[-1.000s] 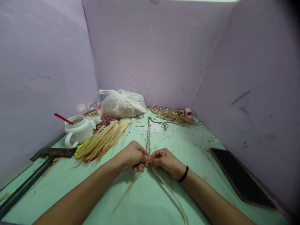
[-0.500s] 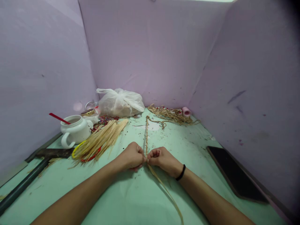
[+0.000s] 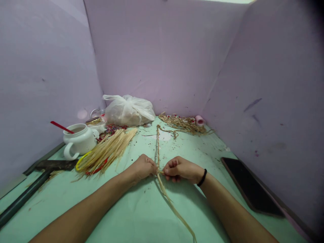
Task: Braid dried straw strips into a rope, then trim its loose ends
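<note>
Two pinches I see: left hand (image 3: 144, 166), nearer, on the braid (image 3: 158, 148) pointing to twelve o'clock, right hand (image 3: 180, 168) on a strand (image 3: 161, 172) toward three.

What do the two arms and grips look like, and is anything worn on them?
The left arm and right arm are human, with no sleeves in view. The left grip and right grip are hands without gloves. A narrow black wristband circles the right arm.

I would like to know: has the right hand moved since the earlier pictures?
Yes. Judged against the bag, the right hand has shifted rightward, away from the braid.
</note>
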The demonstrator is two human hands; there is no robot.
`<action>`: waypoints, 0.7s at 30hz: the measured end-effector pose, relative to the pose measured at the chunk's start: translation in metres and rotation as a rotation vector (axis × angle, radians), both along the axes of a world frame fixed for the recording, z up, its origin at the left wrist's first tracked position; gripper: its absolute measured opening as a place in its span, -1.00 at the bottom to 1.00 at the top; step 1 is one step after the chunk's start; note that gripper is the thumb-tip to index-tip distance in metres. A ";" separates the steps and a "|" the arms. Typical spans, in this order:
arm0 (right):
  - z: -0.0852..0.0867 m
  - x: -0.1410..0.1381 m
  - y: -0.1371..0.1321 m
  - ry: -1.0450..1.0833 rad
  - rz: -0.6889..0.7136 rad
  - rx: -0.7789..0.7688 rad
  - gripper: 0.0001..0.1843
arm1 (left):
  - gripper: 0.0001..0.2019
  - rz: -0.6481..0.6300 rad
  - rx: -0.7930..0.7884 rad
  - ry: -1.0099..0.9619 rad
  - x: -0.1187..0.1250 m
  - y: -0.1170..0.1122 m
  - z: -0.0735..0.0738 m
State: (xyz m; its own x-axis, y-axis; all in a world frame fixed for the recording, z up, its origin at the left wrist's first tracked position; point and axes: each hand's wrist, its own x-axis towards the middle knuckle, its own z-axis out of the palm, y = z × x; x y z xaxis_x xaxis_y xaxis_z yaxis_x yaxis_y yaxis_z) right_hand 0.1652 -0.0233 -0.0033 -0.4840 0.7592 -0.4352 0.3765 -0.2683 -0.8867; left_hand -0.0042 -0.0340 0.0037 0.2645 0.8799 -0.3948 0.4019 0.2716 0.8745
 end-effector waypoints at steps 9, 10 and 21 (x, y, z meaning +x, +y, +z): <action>0.015 0.020 0.016 -0.040 -0.519 0.229 -0.92 | -0.90 0.033 -0.013 -0.035 0.002 -0.001 -0.006; 0.016 0.019 0.019 -0.025 -0.548 0.243 -0.91 | -0.92 0.042 -0.016 -0.039 0.002 -0.001 -0.008; 0.039 -0.055 0.086 -0.255 -0.406 0.458 -0.87 | -0.89 0.041 0.042 -0.225 0.003 0.001 -0.018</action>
State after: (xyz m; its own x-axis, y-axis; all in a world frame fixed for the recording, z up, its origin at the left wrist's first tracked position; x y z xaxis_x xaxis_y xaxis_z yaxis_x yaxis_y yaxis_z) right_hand 0.1099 0.0626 0.0352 -0.0453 0.9951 -0.0883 0.5383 -0.0502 -0.8413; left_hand -0.0008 -0.0326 -0.0141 0.3053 0.9062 -0.2925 0.1851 0.2448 0.9517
